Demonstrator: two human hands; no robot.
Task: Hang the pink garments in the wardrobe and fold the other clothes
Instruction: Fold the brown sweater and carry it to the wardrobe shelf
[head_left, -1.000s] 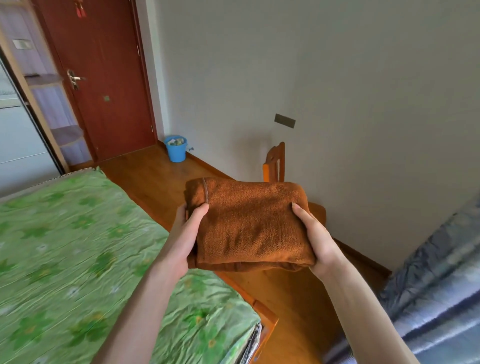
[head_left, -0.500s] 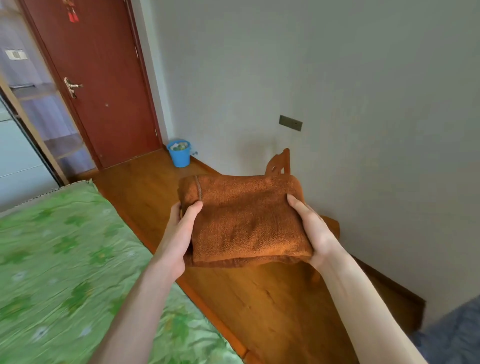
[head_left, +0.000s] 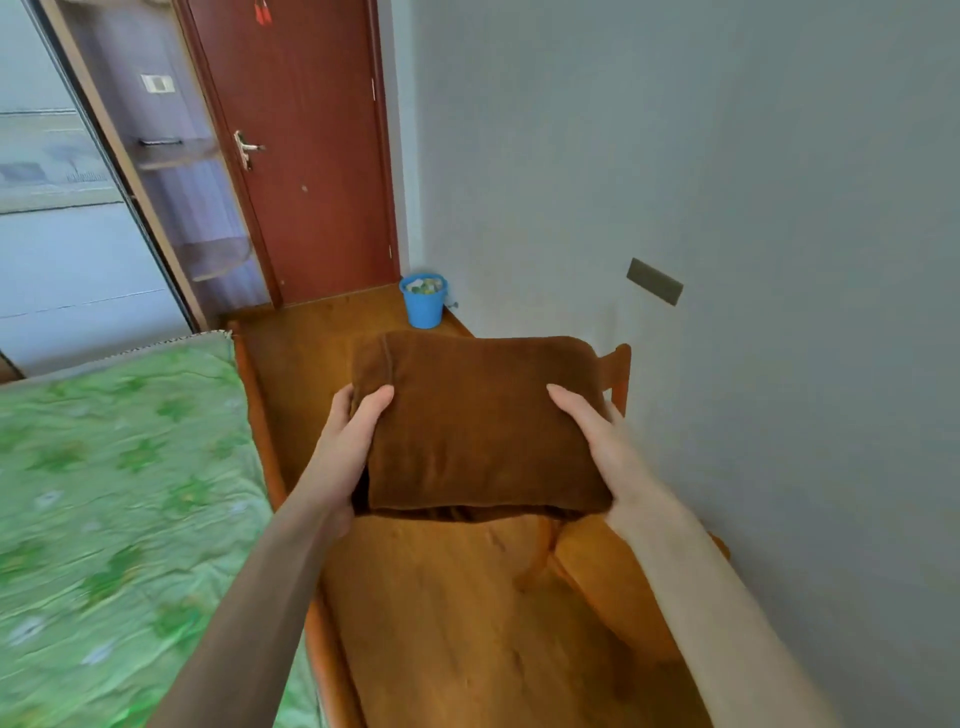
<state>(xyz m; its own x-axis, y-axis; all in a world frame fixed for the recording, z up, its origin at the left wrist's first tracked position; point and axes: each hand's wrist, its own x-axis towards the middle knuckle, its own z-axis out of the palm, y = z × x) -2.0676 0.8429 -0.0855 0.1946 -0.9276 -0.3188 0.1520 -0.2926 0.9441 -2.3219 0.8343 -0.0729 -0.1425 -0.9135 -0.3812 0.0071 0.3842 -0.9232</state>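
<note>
a folded brown garment (head_left: 483, 423) is held up in the air by both hands, above the wooden floor (head_left: 441, 613) and in front of a wooden chair (head_left: 618, 566) that stands by the grey wall (head_left: 727, 182). the left hand (head_left: 345, 452) is curled round the left side of the garment, with the thumb laid on top and the fingers (head_left: 340, 405) tucked under the edge. the right hand (head_left: 605, 447) is wrapped round the right side, with the thumb on top and the other fingers hidden below the cloth. a bed with a green cover (head_left: 119, 499) is seen to the left, just beside the left arm. a small blue bin (head_left: 423, 301) is set on the floor near the corner, next to a dark red door (head_left: 306, 145). an open wardrobe (head_left: 171, 171) with shelves is seen left of the door.
</note>
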